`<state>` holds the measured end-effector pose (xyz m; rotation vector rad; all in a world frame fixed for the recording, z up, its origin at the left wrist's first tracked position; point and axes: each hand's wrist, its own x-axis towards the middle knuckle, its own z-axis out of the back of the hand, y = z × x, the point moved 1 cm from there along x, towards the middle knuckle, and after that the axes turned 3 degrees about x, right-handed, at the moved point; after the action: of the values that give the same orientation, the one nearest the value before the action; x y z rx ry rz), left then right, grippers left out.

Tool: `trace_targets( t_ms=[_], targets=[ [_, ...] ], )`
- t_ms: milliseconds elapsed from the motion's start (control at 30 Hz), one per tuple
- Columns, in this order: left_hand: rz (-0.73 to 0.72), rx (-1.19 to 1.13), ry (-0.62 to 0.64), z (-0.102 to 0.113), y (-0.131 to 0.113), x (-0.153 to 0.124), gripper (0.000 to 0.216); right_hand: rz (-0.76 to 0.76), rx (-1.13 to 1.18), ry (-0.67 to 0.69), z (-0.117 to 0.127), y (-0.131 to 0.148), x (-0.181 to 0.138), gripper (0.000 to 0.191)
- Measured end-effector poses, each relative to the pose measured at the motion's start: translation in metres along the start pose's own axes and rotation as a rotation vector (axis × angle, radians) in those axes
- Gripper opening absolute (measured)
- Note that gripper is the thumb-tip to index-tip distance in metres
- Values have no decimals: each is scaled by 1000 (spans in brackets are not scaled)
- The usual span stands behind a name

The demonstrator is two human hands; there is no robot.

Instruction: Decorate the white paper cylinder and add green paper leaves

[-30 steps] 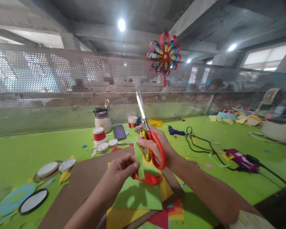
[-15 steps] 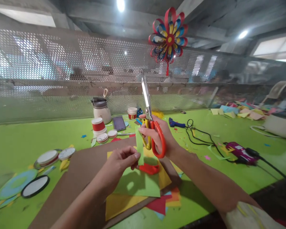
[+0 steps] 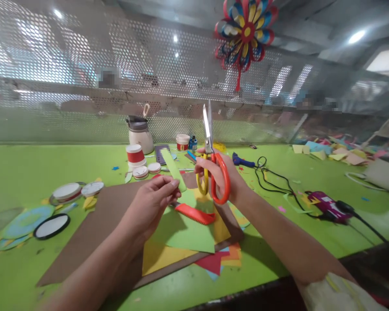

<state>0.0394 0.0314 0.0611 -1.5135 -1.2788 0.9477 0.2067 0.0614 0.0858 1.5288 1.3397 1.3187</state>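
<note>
My left hand (image 3: 152, 202) pinches a narrow green paper strip (image 3: 174, 170) that sticks up and back from my fingertips. My right hand (image 3: 218, 175) grips orange and yellow handled scissors (image 3: 210, 162), blades upright and slightly apart, just right of the strip. Below both hands lie a green paper sheet (image 3: 188, 229), a yellow sheet (image 3: 157, 257) and a red comb-like piece (image 3: 190, 213) on a brown cardboard sheet (image 3: 94, 233).
The green table (image 3: 26, 168) carries round tape rolls (image 3: 66, 191), a red and white cup (image 3: 135, 155), a white jug (image 3: 140, 134), a phone (image 3: 160, 153), a blue glue gun (image 3: 243, 162), a purple tool (image 3: 326, 207) with black cords, and paper scraps (image 3: 330, 153). A paper pinwheel (image 3: 246, 30) hangs on the mesh fence.
The left hand has pulled the green strip away from the scissors and tilted it leftward. The scissors stay upright in the right hand. My view has tipped down and shifted.
</note>
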Motion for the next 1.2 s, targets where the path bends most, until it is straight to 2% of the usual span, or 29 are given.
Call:
trace_targets(
  t_ms=[133,267,400,567,900,1200],
  targets=[
    [-24,-80,-140,9,-6,3,16,-81,-85,113,-13,-3,-12,32],
    [-23,-99,-127,9,-5,1,14,14,-203,182,-22,-14,-22,30],
    [10,-134,-69,6,0,-1,14,90,-266,181,-20,-26,-24,34],
    [35,-168,-62,5,0,-1,13,85,-268,193,-18,-30,-24,33],
    [18,-126,-118,8,-7,1,15,52,-247,170,-18,-25,-24,32],
    [-29,-180,-230,16,-8,5,16,18,-271,139,-19,-26,-23,30]
  ],
)
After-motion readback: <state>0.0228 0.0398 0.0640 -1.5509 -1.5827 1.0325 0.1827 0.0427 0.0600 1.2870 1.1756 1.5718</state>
